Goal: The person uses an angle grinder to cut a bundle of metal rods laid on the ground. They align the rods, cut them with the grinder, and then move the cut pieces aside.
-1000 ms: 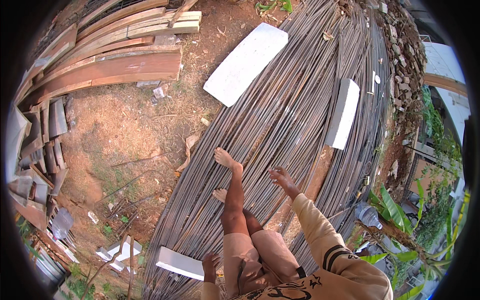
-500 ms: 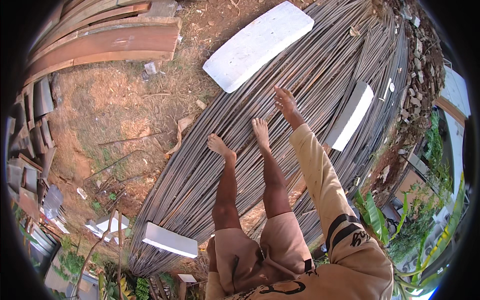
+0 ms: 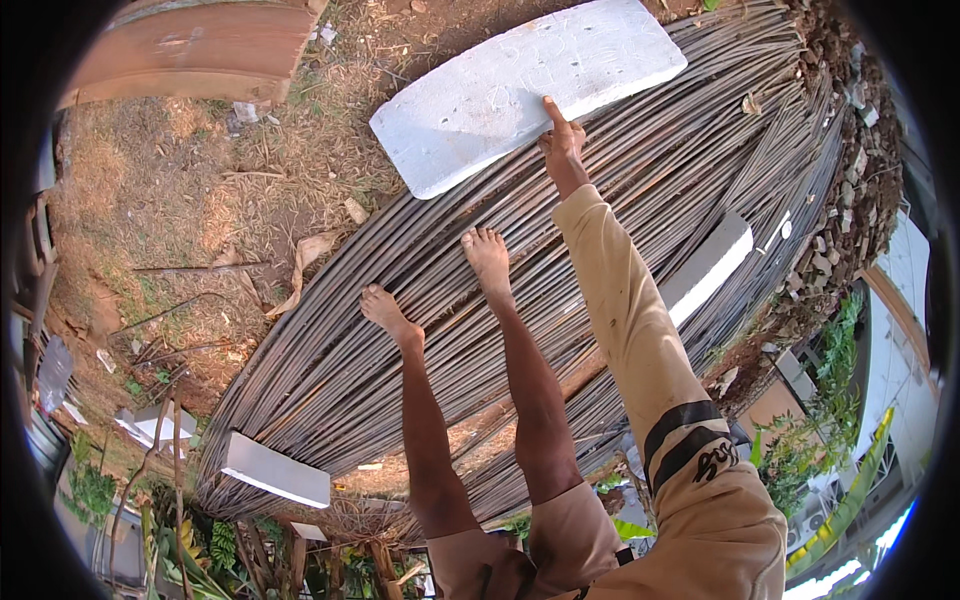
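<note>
A long white block (image 3: 470,100), foam-like with small pits on its face, lies across the far edge of a wide bundle of thin metal rods (image 3: 400,260). My right hand (image 3: 563,140) reaches to the block's near edge. Its index finger stretches over the white face, while the other fingers bend; I cannot tell whether it touches. Nothing shows in its grasp. My left hand is out of view. Below the hand, my bare feet (image 3: 487,258) stand on the rods.
Smaller white blocks rest on the rods at right (image 3: 712,268) and lower left (image 3: 275,470). Wooden boards (image 3: 190,55) lie at the far left. Broken rubble (image 3: 835,235) lines the right side, with green plants (image 3: 835,370) beyond. Dry ground (image 3: 170,200) stretches along the left.
My right hand has moved forward, from above the rods to the large white block's edge. My left arm, partly seen before beside my leg, has left the view. The whole view has shifted.
</note>
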The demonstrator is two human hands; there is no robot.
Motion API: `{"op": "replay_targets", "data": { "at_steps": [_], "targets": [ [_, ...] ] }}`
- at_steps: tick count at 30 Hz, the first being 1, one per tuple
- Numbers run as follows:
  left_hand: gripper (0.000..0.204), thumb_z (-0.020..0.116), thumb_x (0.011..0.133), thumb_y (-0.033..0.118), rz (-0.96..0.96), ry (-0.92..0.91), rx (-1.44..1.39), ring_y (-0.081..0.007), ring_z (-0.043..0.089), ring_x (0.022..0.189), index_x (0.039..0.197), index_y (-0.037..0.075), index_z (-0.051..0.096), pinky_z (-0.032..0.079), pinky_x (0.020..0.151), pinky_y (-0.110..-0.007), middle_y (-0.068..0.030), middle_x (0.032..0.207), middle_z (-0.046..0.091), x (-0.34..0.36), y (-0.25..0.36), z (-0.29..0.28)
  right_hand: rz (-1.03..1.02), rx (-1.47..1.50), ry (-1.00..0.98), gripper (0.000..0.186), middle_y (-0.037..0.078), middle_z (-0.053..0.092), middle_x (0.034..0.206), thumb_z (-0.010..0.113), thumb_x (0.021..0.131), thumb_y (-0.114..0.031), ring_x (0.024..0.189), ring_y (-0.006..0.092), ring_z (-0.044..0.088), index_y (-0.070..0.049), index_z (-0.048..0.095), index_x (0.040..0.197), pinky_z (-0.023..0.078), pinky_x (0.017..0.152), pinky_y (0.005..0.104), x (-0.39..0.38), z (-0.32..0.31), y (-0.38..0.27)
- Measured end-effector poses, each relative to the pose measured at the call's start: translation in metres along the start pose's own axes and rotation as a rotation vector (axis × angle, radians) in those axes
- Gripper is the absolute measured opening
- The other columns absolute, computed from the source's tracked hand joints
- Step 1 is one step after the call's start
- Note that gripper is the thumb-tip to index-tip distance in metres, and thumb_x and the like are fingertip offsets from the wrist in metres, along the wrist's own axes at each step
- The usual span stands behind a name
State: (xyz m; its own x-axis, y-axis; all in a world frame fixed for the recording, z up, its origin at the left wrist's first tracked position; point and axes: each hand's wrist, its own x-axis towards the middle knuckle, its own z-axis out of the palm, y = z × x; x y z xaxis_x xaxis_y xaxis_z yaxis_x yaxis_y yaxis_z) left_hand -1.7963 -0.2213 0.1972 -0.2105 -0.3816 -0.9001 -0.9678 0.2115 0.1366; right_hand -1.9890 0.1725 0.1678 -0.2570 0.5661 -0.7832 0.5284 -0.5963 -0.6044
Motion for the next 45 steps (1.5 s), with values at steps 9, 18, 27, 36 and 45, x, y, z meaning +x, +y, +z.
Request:
{"op": "replay_targets", "data": {
  "at_steps": [9,18,27,36,45],
  "targets": [
    [0.099,0.041,0.098,0.079,-0.133,0.106,-0.354,-0.038,0.026,0.153,0.168,0.015,0.014,0.033,0.121,-0.057,-0.0141,0.171,0.02,0.044,-0.063,-0.007,-0.065,0.194,-0.008,0.092,0.02,0.056,0.139,0.095,0.07,-0.024,0.125,0.0385,0.057,-0.001,0.047,0.144,0.046,0.102,0.0621,0.006,0.06,0.007],
    [0.077,0.018,0.108,0.061,0.159,0.265,0.026,-0.0408,0.035,0.146,0.157,0.004,0.037,0.035,0.12,-0.051,-0.0228,0.156,0.041,-0.016,0.007,-0.028,0.035,-0.153,-0.048,0.086,0.023,0.065,0.123,0.096,0.066,-0.018,0.108,0.0416,0.067,0.009,0.048,0.132,0.054,0.097,0.0632,-0.038,0.09,-0.064],
    [0.072,0.03,0.11,0.059,0.386,0.3,-0.103,-0.0389,0.038,0.142,0.153,0.002,0.043,0.033,0.117,-0.05,-0.0235,0.155,0.042,0.008,-0.035,-0.03,0.052,-0.565,-0.169,0.083,0.023,0.065,0.123,0.089,0.072,-0.022,0.099,0.0313,0.071,0.017,0.052,0.134,0.061,0.083,0.0429,-0.1,-0.016,-0.16],
    [0.063,0.039,0.11,0.053,0.365,0.141,-0.199,-0.034,0.048,0.132,0.149,0.003,0.049,0.04,0.109,-0.047,-0.0199,0.145,0.052,-0.104,-0.055,-0.067,-0.401,-1.482,-0.114,0.135,0.03,0.038,0.15,0.095,0.056,-0.032,0.143,0.043,0.039,0.009,0.015,0.156,0.035,0.121,0.05,-0.232,-0.135,-0.148],
    [0.058,0.044,0.11,0.049,-0.163,-0.189,-0.11,-0.0298,0.055,0.124,0.146,0.005,0.053,0.046,0.101,-0.044,-0.0168,0.137,0.059,-0.38,-0.262,-0.218,-0.38,-1.694,-0.216,0.128,0.02,0.04,0.142,0.091,0.057,-0.018,0.14,0.0408,0.036,-0.008,0.018,0.161,0.031,0.12,0.0602,-0.303,-0.192,-0.062]
  ]
}}
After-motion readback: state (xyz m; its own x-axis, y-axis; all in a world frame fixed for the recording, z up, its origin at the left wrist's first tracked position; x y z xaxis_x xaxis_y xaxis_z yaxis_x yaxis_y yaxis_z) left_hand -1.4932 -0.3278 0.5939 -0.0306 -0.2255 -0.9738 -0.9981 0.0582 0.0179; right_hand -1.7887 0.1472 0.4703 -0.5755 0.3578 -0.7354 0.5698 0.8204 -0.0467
